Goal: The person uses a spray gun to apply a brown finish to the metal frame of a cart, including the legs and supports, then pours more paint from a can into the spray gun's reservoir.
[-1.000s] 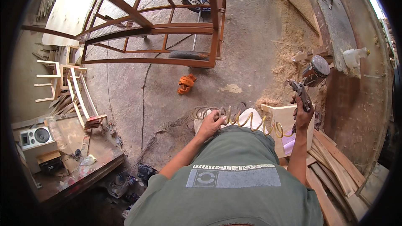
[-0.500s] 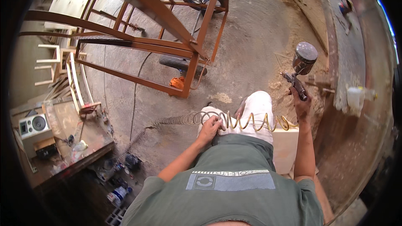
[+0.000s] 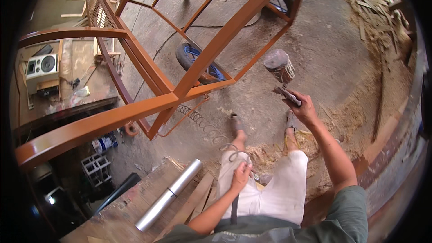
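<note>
My right hand point(image 3: 306, 109) is wrapped round the handle of a spray gun point(image 3: 287, 95), held out ahead of me over the floor. On top of the gun sits a paint-spattered cup point(image 3: 280, 66), tilted slightly. Low in front of my shorts, my left hand point(image 3: 241, 176) grips a coiled air hose point(image 3: 197, 117). Its loops run away to the upper left, behind a reddish-brown metal frame point(image 3: 99, 123). That frame rises close on my left, its nearest bar reaching past the hose. Where the hose joins the gun is not plain to see.
Wheels with black tyres point(image 3: 183, 58) show through the frame. Left stands a workbench point(image 3: 85, 94) with a speaker point(image 3: 41, 66). Beside my left forearm, a silver tube point(image 3: 168, 195) lies on a wooden surface. Sawdust point(image 3: 344, 87) and wood scraps point(image 3: 369, 0) cover the right side.
My view has shifted, and the metal frame now looms nearer and larger. The spray gun appears further left, closer to the frame. My left hand keeps its hold on the hose.
</note>
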A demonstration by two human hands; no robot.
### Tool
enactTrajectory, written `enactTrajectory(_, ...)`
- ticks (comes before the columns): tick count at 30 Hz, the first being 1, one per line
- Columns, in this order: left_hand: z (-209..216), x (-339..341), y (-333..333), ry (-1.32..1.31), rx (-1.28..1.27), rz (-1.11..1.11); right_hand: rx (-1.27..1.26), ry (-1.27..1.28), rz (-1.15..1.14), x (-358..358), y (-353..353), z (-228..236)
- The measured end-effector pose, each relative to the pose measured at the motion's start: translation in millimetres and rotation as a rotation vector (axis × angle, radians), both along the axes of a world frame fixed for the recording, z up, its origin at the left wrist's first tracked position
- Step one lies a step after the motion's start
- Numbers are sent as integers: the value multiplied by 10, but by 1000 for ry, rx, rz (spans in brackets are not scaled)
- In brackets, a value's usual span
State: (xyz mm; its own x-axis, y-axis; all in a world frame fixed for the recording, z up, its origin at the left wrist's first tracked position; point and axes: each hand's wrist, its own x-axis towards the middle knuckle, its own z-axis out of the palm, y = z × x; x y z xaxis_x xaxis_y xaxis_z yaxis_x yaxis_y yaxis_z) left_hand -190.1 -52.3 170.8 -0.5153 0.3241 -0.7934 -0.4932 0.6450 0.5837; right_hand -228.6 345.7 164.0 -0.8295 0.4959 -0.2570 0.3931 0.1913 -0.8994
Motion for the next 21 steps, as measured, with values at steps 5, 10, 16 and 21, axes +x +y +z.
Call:
enactTrajectory(5, -748, 470, 548, -33, -13, 56, 18, 135, 197, -844, 309, -1008)
enactTrajectory(10, -1391, 501, 659, -170, -16, 28, -45, -15, 394, -1631, 283, -1579)
enactTrajectory(16, -1592, 464, 590, -361, 97, 196, 1, 32, 469, -2309, 51, -2168)
enactTrajectory(21, -1571, 332, 643, -604, 173, 189, 88, 88, 501, -3092, -49, -2291)
